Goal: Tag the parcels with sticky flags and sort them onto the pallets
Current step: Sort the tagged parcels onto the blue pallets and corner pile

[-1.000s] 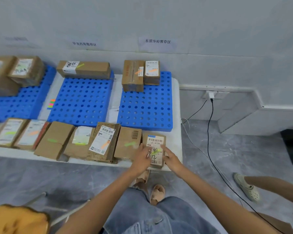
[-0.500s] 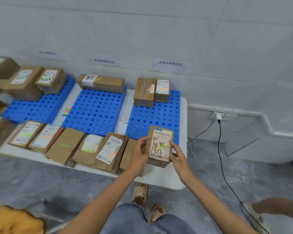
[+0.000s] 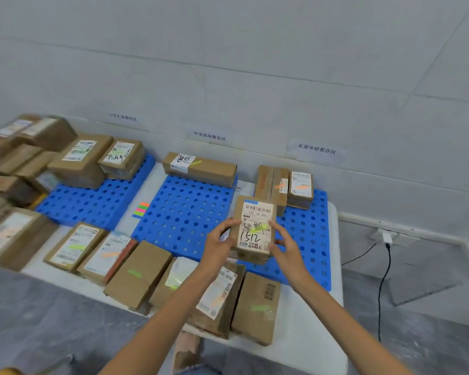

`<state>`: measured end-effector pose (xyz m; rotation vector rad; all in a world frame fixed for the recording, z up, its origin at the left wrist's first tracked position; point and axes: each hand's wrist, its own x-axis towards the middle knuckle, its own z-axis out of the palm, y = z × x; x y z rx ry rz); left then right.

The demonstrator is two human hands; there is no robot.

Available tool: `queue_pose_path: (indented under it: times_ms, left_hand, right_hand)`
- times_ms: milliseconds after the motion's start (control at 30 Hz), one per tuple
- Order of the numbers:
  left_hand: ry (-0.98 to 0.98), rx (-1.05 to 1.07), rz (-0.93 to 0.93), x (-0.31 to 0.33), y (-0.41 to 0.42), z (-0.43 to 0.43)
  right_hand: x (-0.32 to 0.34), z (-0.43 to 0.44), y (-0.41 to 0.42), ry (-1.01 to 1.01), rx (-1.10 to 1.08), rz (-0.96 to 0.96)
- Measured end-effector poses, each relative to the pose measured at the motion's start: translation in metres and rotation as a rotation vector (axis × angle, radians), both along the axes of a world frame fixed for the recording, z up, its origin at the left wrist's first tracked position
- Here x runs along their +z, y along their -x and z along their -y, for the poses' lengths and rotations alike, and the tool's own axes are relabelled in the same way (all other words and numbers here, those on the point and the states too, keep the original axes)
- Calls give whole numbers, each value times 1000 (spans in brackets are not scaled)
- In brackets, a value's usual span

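The middle blue pallet (image 3: pixel 184 212) bears one long parcel (image 3: pixel 201 170); the pallets either side of it are also partly loaded. In front of it, a row of flagged parcels (image 3: pixel 138 274) waits unsorted. Over its right edge, my guess is mid-sort, the left hand (image 3: pixel 220 244) and right hand (image 3: pixel 284 247) clasp a green-flagged small parcel (image 3: pixel 255 228) by its sides. The sticky-flag pad (image 3: pixel 141 209) lies just left.

At the centre of the frame, the left hand (image 3: pixel 218 246) and the right hand (image 3: pixel 287 247) gripped a small labelled parcel (image 3: pixel 256 212) from either side, a yellow-green flag (image 3: pixel 259 229) on its label, above where the middle blue pallet (image 3: pixel 184 212) met the right blue pallet (image 3: pixel 310 239).
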<state>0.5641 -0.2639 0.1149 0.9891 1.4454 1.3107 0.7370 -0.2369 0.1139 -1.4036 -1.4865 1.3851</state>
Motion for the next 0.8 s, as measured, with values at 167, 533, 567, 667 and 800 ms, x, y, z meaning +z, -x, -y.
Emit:
queue_pose_path:
  times_ms: [167,533,567,667,800]
  left_hand:
    - [22,-1,-15,-10,99,-38]
    - [188,-164,-394,-55,299,-139]
    - [225,-168,-404,-62,312,-147]
    - [288,-184,-428,-85,342,-161]
    - [228,-169,-423,-105,361,-172]
  right_hand:
    - [-7,-40,97,-43,50,5]
    - [-58,-125,310,99,127,111]
    - [-63,-132,323,133,141,123]
    - [-81,-145,352,204,214,156]
    - [-101,-155,370,141,267,202]
